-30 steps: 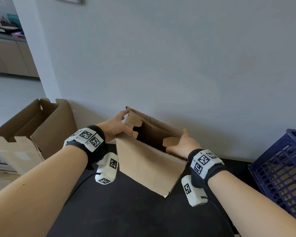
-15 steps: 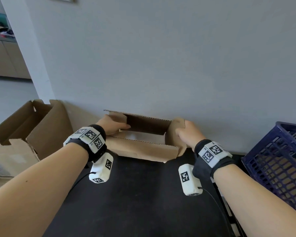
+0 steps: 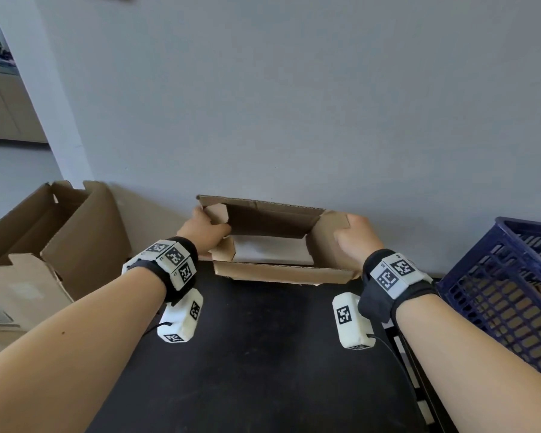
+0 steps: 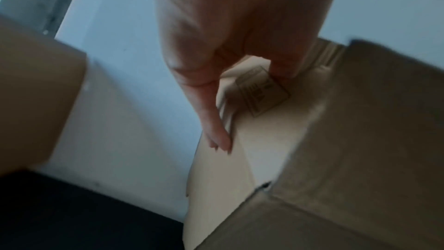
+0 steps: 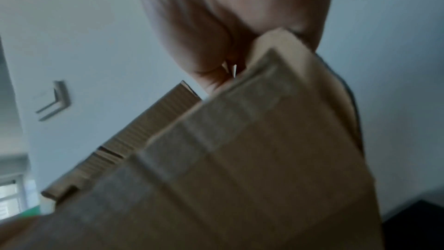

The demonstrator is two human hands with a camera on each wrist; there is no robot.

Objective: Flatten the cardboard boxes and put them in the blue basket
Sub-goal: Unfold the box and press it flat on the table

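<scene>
A brown cardboard box point(image 3: 281, 275), open through top and bottom, is held at the far edge of the black table point(image 3: 247, 354) against the wall. My left hand point(image 3: 205, 229) grips its left end, fingers curled round the small flap point(image 4: 261, 90). My right hand point(image 3: 355, 237) grips the right end panel point(image 5: 240, 159), thumb and fingers pinching its edge. The blue basket point(image 3: 506, 292) stands at the right and holds flat brown cardboard. A second, larger open box point(image 3: 53, 242) stands at the left.
A grey wall point(image 3: 294, 104) runs right behind the box. To the far left the room opens onto a floor and cabinets point(image 3: 3, 114). Wrist cameras point(image 3: 181, 317) hang under both forearms above the table.
The box has gone from tilted up on one corner to lying level and squarer, and moved back toward the wall. Both hands kept their hold and spread further apart.
</scene>
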